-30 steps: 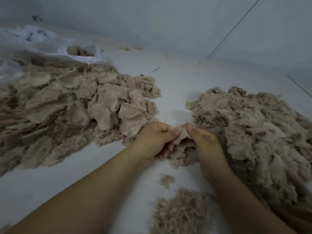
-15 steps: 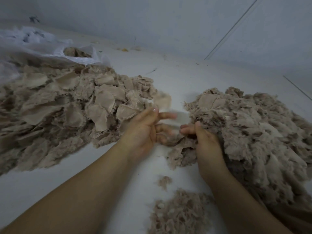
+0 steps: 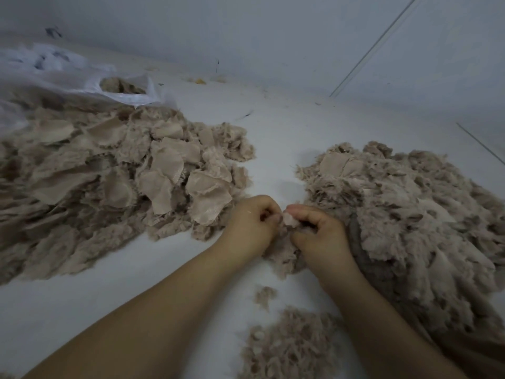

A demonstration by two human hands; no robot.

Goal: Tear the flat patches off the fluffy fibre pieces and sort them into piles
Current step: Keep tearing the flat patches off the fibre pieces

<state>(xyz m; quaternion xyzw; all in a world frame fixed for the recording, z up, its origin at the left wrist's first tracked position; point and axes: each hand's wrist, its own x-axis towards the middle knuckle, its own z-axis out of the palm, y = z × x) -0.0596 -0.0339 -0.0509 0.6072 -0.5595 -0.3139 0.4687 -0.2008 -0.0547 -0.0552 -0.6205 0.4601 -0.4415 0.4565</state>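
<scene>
My left hand [image 3: 250, 224] and my right hand [image 3: 318, 233] meet at the centre of the white surface, fingers curled, both pinching one small beige fibre piece [image 3: 288, 218] between them. Below the hands the rest of that fluffy piece [image 3: 284, 255] lies on the surface. A wide pile of flat beige patches [image 3: 164, 170] spreads to the left. On the right a large heap of fluffy fibre pieces [image 3: 410, 209] reaches up to my right wrist. A smaller pile of loose fluff [image 3: 289, 348] lies near the bottom edge, between my forearms.
A white plastic bag [image 3: 82, 80] with more beige material in its mouth lies at the back left, behind the patch pile. A small tuft [image 3: 263, 294] sits alone on the white surface [image 3: 273, 127]. A grey wall [image 3: 246, 36] stands behind.
Half a second ago my left hand was open by the patch pile after letting a patch go. It has come back and now pinches the fibre piece together with my right hand.
</scene>
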